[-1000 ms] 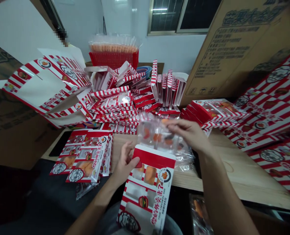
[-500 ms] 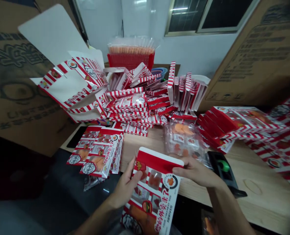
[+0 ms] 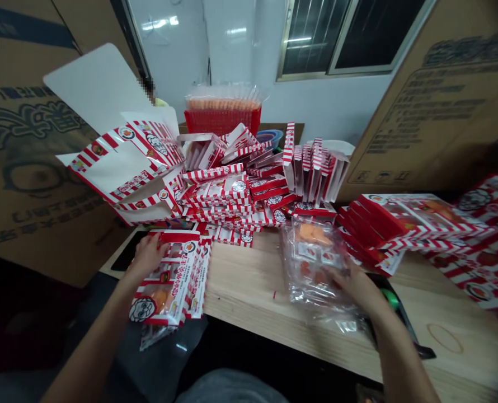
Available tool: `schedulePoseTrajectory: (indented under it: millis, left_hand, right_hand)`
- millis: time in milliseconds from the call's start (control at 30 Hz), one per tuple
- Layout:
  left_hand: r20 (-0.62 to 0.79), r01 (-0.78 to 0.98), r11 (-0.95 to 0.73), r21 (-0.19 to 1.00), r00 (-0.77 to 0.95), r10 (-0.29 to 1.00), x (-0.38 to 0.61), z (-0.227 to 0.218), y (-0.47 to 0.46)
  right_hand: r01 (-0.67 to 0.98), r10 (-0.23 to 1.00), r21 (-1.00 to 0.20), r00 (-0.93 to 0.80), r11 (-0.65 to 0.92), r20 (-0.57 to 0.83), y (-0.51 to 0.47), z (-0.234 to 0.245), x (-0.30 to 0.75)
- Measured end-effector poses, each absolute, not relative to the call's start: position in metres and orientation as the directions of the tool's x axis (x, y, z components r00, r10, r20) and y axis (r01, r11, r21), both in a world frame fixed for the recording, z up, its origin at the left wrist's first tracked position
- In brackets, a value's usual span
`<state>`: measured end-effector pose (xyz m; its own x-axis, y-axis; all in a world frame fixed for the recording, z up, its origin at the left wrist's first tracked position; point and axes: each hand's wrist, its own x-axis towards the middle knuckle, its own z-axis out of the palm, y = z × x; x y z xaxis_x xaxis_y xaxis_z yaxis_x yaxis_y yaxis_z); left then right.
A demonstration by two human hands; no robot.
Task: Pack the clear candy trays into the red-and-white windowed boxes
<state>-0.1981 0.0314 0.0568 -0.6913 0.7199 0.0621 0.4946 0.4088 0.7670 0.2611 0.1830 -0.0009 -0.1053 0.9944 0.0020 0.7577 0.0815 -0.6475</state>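
My left hand [image 3: 148, 254] touches the striped cartons [image 3: 177, 280], my right hand [image 3: 352, 280] the clear packets [image 3: 313, 234]; on my blurry feed, I can't tell whether either grips.

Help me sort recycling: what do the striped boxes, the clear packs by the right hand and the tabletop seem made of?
Striped boxes: likely printed cardboard, slightly glossy, with plain white insides and crisp folds.
Clear packs: thin, shiny plastic film, judging by wrinkles and glare.
Tabletop: pale wood or laminate, seemingly smooth; grain lines show, but can't settle which.
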Motion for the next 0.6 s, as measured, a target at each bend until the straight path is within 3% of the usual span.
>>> schedulePoseTrajectory:
  millis: [100,233,433,600]
  left_hand:
    - [0.145,0.487,0.270,0.830,-0.657,0.739,-0.184,0.072,0.066]
    - [0.184,0.373,0.112,0.921,-0.670,0.719,-0.169,0.109,0.140]
    - [-0.084,-0.022,0.100,0.995,-0.740,0.668,-0.177,0.143,0.223]
    - [-0.143,-0.197,0.018,0.980,-0.646,0.750,-0.185,0.142,0.228]
  right_hand:
    - [0.727,0.998,-0.686,-0.022,-0.030,-0.067,0.185,0.005,0.265]
    - [0.714,0.998,-0.698,0.033,-0.058,-0.049,0.187,0.018,0.272]
    - [0.573,0.996,-0.818,0.031,0.054,0.087,0.153,0.044,0.279]
    - [0.347,1.000,-0.938,0.000,-0.013,-0.013,0.119,0.062,0.280]
